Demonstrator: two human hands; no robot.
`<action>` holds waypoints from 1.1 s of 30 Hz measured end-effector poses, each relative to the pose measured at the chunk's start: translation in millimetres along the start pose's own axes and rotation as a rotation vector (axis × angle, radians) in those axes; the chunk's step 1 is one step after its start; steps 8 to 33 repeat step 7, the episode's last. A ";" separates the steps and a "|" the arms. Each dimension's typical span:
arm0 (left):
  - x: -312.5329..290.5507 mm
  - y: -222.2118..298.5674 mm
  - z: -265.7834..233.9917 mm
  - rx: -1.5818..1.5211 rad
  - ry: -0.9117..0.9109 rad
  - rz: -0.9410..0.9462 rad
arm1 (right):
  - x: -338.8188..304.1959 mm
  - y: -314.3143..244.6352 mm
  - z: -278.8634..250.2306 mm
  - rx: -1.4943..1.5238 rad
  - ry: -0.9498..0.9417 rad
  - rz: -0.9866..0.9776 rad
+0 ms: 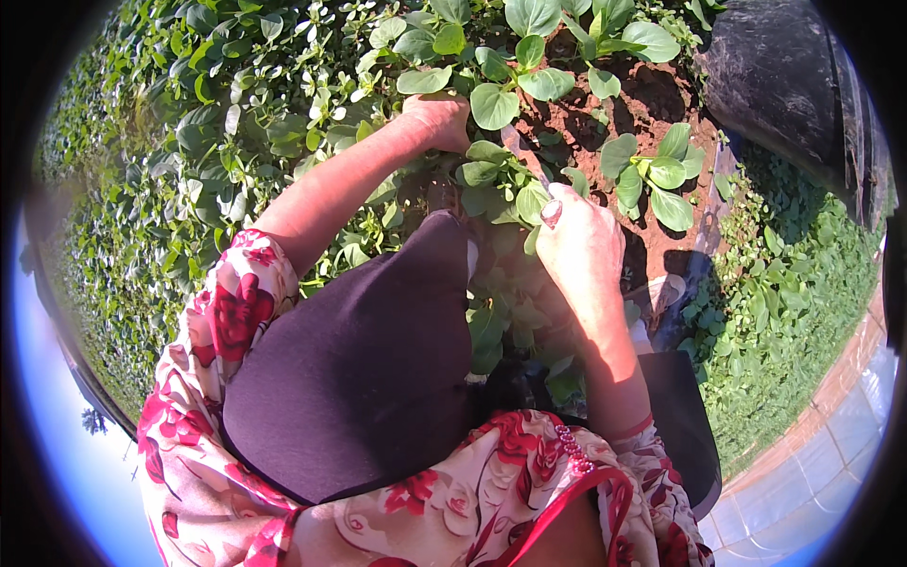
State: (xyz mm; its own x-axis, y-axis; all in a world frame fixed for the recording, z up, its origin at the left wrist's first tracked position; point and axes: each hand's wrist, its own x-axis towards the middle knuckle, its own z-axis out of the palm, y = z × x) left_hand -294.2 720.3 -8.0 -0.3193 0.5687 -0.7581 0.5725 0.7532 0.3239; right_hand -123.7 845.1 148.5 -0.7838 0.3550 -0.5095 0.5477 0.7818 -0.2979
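Note:
My right hand [578, 248], with a ring on one finger, is closed around a narrow knife-like tool [525, 156]. Its flat blade points up and left past a leafy green plant, over reddish soil [562, 128]; the handle is hidden in my grip. To the left, my left hand [440, 121] reaches down among the greens, and its fingers are out of sight behind the hand and leaves. Between both hands grows a low leafy plant [484, 170]. Just beyond my left hand stands a broad-leaved green plant [520, 77].
A separate leafy plant [661, 175] grows in the soil right of my hands. At the upper right lies a large black container [779, 80]. Dense small-leaved growth [170, 189] covers the left side. My dark-clad knee [359, 350] rises below my left forearm.

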 end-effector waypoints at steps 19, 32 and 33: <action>-12.1 5.2 -4.2 0.044 0.085 0.029 | 7.4 -0.1 -1.1 0.050 -0.043 0.048; -12.1 5.2 -4.2 0.044 0.085 0.029 | 7.4 -0.1 -1.1 0.050 -0.043 0.048; -12.1 5.2 -4.2 0.044 0.085 0.029 | 7.4 -0.1 -1.1 0.050 -0.043 0.048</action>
